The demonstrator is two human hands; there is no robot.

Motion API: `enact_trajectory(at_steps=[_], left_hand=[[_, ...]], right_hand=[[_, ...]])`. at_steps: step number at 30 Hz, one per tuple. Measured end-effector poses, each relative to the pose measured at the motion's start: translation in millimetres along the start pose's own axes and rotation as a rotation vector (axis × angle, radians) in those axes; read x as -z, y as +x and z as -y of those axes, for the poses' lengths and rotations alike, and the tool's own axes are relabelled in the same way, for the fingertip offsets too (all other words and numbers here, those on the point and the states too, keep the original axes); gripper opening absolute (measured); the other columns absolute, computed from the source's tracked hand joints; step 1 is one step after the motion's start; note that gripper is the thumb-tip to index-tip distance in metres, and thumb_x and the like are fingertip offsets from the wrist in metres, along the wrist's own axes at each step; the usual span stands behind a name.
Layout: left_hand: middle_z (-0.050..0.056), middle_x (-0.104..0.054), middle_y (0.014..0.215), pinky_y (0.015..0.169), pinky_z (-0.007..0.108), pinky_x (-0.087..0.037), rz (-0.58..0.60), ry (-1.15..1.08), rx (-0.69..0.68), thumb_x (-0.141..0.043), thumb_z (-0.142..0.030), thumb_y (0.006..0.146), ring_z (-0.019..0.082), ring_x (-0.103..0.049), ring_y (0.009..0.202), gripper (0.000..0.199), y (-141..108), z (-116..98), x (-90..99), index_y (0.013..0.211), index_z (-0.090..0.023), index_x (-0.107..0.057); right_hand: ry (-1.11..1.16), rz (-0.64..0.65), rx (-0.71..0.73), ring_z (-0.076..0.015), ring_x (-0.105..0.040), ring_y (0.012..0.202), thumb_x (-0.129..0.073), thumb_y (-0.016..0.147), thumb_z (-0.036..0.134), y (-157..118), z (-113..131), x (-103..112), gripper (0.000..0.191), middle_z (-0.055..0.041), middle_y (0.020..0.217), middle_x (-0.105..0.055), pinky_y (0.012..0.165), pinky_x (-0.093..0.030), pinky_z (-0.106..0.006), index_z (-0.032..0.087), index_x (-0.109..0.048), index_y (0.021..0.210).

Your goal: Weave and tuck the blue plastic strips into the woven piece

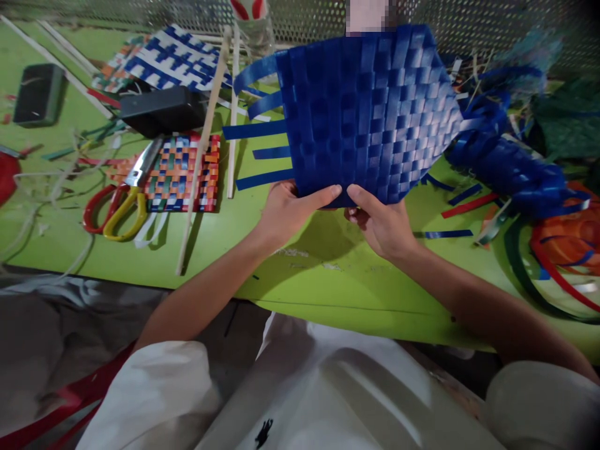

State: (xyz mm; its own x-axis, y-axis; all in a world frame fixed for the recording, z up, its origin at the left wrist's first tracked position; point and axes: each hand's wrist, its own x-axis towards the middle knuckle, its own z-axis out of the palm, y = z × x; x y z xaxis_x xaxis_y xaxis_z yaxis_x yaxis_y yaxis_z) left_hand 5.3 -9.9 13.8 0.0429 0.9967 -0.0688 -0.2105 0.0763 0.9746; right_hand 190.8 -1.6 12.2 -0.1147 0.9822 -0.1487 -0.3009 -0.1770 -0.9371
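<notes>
A blue woven mat [360,115] of flat plastic strips is held up, tilted, above the table. Loose strip ends [257,130] stick out from its left side. My left hand [288,209] grips the lower edge, thumb pressed on the front and fingers hidden behind. Close beside it, my right hand [382,222] pinches the same edge, its thumb also on the front face. The two thumb tips nearly meet. At the mat's right corner, more blue strip lies near a blue coil [520,169].
On the green table [323,287] at left lie scissors [124,197] with red and yellow handles, a multicoloured woven piece [180,172], a black box [162,111], a phone [38,94] and a wooden stick [204,144]. Orange strips [569,234] lie at right. A perforated metal panel [309,22] stands behind.
</notes>
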Motion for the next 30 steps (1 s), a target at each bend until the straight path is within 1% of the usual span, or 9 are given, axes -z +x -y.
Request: enact_trajectory(at_steps=[3,6,8,12,15,18,22,26,30], left_hand=[[0.006,-0.091,0.115,0.105,0.049,-0.075,0.035,-0.044,0.047,-0.107,-0.059,0.078,0.036,-0.087,0.119,0.05,3.8,0.5,1.9,0.108,-0.023,-0.092],[0.006,-0.09,0.112,0.106,0.05,-0.075,0.119,-0.123,0.079,-0.109,-0.061,0.073,0.035,-0.087,0.119,0.053,8.1,-0.8,3.9,0.105,-0.022,-0.091],[0.006,-0.09,0.109,0.106,0.05,-0.075,0.137,-0.151,0.082,-0.11,-0.061,0.072,0.035,-0.087,0.119,0.054,9.4,-2.0,4.0,0.103,-0.022,-0.09],[0.005,-0.09,0.105,0.101,0.047,-0.077,0.06,-0.131,0.07,-0.108,-0.062,0.075,0.031,-0.088,0.11,0.051,7.3,-2.1,1.0,0.102,-0.022,-0.091],[0.005,-0.089,0.102,0.091,0.044,-0.078,-0.008,-0.081,0.06,-0.109,-0.063,0.072,0.028,-0.087,0.097,0.053,4.8,-0.8,-2.0,0.098,-0.021,-0.092],[0.004,-0.087,0.094,0.082,0.041,-0.077,-0.063,-0.019,0.026,-0.108,-0.065,0.071,0.025,-0.085,0.086,0.053,4.0,1.5,-3.7,0.092,-0.02,-0.091],[0.004,-0.085,0.089,0.071,0.035,-0.073,-0.107,0.046,-0.021,-0.106,-0.066,0.074,0.023,-0.082,0.081,0.051,3.8,6.3,-4.1,0.087,-0.019,-0.089],[0.005,-0.087,0.094,0.073,0.035,-0.073,-0.125,0.051,-0.033,-0.105,-0.063,0.077,0.023,-0.082,0.083,0.048,2.8,8.9,-5.2,0.09,-0.019,-0.09],[0.005,-0.088,0.1,0.08,0.037,-0.076,-0.091,0.0,0.0,-0.107,-0.063,0.074,0.023,-0.084,0.087,0.051,4.3,7.6,-6.5,0.094,-0.019,-0.091]], right_hand=[[0.022,-0.006,0.003,-0.0112,-0.058,0.063,-0.114,0.06,0.059,1.6,1.6,0.4,0.062,0.004,0.086,-0.072,0.053,-0.051,-0.028,0.029,-0.073,0.097],[0.041,-0.006,0.009,-0.0107,-0.057,0.062,-0.113,0.064,0.057,4.9,2.1,3.4,0.056,0.0047,0.078,-0.066,0.053,-0.05,-0.026,0.028,-0.075,0.092],[0.043,-0.007,0.017,-0.0106,-0.057,0.061,-0.112,0.067,0.058,6.4,1.8,5.4,0.053,0.0047,0.076,-0.064,0.052,-0.049,-0.026,0.027,-0.075,0.089],[0.024,0.003,0.03,-0.0111,-0.057,0.062,-0.112,0.067,0.058,5.5,1.0,5.1,0.052,0.0036,0.078,-0.068,0.051,-0.05,-0.026,0.027,-0.077,0.09],[0.001,0.001,0.047,-0.011,-0.056,0.061,-0.111,0.068,0.059,3.2,-0.8,2.5,0.051,0.0039,0.074,-0.064,0.052,-0.05,-0.027,0.026,-0.074,0.082],[-0.006,-0.029,0.05,-0.0103,-0.055,0.059,-0.11,0.067,0.06,1.7,-3.3,0.1,0.053,0.0042,0.07,-0.062,0.051,-0.049,-0.026,0.025,-0.071,0.075],[-0.016,-0.066,0.025,-0.01,-0.055,0.059,-0.109,0.067,0.057,0.4,-6.4,-1.2,0.05,0.0041,0.073,-0.064,0.051,-0.05,-0.027,0.025,-0.073,0.081],[-0.014,-0.069,0.028,-0.0098,-0.055,0.057,-0.108,0.07,0.058,-0.9,-8.3,-1.9,0.05,0.0042,0.071,-0.062,0.05,-0.05,-0.026,0.025,-0.072,0.079],[0.016,-0.068,0.003,-0.0094,-0.054,0.058,-0.111,0.064,0.059,-0.2,-4.6,-3.7,0.054,0.0048,0.074,-0.065,0.049,-0.049,-0.025,0.026,-0.073,0.084]])
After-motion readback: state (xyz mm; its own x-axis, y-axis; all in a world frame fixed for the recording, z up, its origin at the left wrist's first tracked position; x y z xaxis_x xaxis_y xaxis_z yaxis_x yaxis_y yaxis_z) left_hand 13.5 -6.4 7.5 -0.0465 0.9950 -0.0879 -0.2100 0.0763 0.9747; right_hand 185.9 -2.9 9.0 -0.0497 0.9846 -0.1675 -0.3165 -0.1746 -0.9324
